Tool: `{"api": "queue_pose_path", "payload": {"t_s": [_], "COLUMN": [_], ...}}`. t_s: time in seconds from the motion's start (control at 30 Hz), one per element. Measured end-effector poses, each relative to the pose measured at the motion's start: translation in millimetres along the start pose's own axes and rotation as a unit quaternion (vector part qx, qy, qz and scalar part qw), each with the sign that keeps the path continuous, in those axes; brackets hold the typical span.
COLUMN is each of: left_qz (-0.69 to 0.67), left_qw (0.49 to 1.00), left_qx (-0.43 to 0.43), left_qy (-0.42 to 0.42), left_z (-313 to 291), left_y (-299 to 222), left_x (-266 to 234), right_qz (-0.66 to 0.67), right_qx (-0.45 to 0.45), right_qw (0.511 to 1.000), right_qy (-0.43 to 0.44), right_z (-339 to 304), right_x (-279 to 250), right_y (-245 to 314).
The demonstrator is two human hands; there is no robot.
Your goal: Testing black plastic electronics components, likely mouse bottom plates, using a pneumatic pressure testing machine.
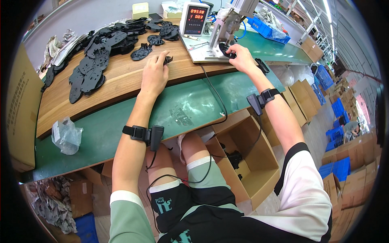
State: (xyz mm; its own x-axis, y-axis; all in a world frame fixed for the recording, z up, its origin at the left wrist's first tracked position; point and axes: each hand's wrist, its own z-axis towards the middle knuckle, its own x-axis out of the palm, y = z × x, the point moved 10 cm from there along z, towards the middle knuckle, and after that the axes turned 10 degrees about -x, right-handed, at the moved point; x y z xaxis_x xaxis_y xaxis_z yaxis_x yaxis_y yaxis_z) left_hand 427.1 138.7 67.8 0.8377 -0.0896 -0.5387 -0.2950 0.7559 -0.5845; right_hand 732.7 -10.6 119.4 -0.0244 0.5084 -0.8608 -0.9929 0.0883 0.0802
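left hand pinches small dark part, right hand grips black piece; straying under press, we'd risk crushed fingers.

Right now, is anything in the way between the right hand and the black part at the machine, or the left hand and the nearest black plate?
Nothing visible: the right hand touches that black part at the machine, and only wooden tabletop shows between the left hand and the nearest black plate.

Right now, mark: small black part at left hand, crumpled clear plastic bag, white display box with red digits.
Small black part point(168, 60): head view, exposed end.
Clear plastic bag point(67, 137): head view, middle.
White display box point(194, 20): head view, front panel.
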Motion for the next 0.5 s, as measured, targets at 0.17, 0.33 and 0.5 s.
{"api": "queue_pose_path", "payload": {"t_s": [0.17, 0.33, 0.5], "left_qz": [0.037, 0.097, 0.033], "left_qw": [0.999, 0.995, 0.999], "left_qx": [-0.009, 0.015, 0.036], "left_qy": [-0.005, -0.003, 0.012], "left_z": [0.0, -0.7, -4.7], "left_y": [1.6, -6.2, -36.0], "left_x": [6.2, 4.9, -8.7], "right_qz": [-0.018, 0.032, 0.059], "right_qx": [0.000, -0.042, -0.041], "right_qw": [0.999, 0.984, 0.947], "right_qy": [0.028, -0.172, -0.313], "right_z": [3.2, -12.2, -169.5], "right_x": [-6.0, -57.5, -114.3], "right_y": [-1.7, 10.6, 109.4]}}
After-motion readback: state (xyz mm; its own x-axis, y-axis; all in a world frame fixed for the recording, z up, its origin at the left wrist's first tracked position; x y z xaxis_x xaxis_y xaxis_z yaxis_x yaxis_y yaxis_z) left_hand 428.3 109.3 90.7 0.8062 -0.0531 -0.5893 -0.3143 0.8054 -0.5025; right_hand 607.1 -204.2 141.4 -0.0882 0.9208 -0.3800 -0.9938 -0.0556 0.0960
